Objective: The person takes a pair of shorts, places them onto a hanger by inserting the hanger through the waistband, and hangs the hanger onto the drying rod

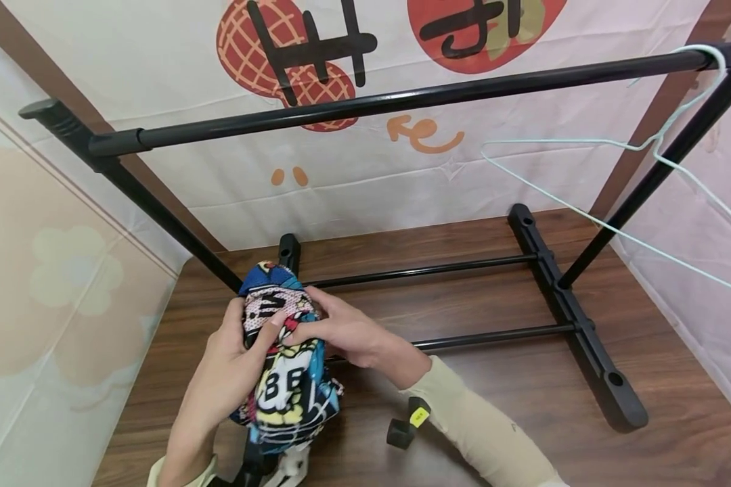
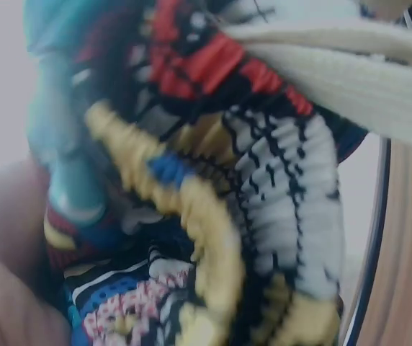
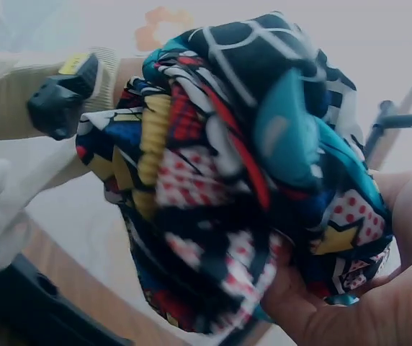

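Note:
A bunched, brightly printed cloth garment point(image 1: 289, 385) with cartoon and letter patterns is held up between my two hands. My left hand point(image 1: 219, 382) grips its left side, thumb on top, and my right hand point(image 1: 350, 335) grips the right side with its thumb pressing into the folds. The left wrist view, slightly blurred, shows a gathered elastic edge point(image 2: 220, 245) and a white strap point(image 2: 350, 72). Seen from the right wrist, the garment point(image 3: 213, 166) is crumpled, its right side in my right hand point(image 3: 364, 310). Most fingers are hidden behind the cloth.
A black garment rack surrounds the work, with a top bar point(image 1: 402, 101), a right foot point(image 1: 579, 331) and low crossbars point(image 1: 420, 272). A pale hanger point(image 1: 603, 142) hangs at the bar's right end. Beneath is wood flooring point(image 1: 463, 385); a printed curtain point(image 1: 365, 182) stands behind.

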`<state>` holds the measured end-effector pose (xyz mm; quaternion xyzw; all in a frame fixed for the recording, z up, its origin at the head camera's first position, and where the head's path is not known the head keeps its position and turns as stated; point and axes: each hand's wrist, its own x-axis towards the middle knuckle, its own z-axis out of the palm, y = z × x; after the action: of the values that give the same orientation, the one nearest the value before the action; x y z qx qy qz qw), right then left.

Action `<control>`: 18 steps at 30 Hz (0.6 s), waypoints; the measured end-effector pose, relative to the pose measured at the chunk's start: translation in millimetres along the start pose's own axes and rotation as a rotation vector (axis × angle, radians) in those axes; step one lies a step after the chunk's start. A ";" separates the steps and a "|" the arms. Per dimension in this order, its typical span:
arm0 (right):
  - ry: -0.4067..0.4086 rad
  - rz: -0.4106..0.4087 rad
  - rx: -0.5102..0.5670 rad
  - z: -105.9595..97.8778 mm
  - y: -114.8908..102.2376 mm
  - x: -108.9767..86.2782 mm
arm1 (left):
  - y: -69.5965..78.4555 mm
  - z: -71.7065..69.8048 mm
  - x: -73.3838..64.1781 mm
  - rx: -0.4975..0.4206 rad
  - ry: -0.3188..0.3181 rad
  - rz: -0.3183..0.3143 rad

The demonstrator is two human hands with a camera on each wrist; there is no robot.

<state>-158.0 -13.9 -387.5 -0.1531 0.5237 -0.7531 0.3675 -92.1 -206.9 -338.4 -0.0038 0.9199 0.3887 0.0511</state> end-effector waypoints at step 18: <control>0.071 -0.164 0.211 -69.6 -58.5 -52.0 | 45.9 34.5 54.2 -0.371 -0.093 0.256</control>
<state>-188.3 80.9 -355.0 -0.1291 0.4399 -0.8365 0.3002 -145.0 -148.4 -334.8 0.1213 0.8223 0.5543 0.0422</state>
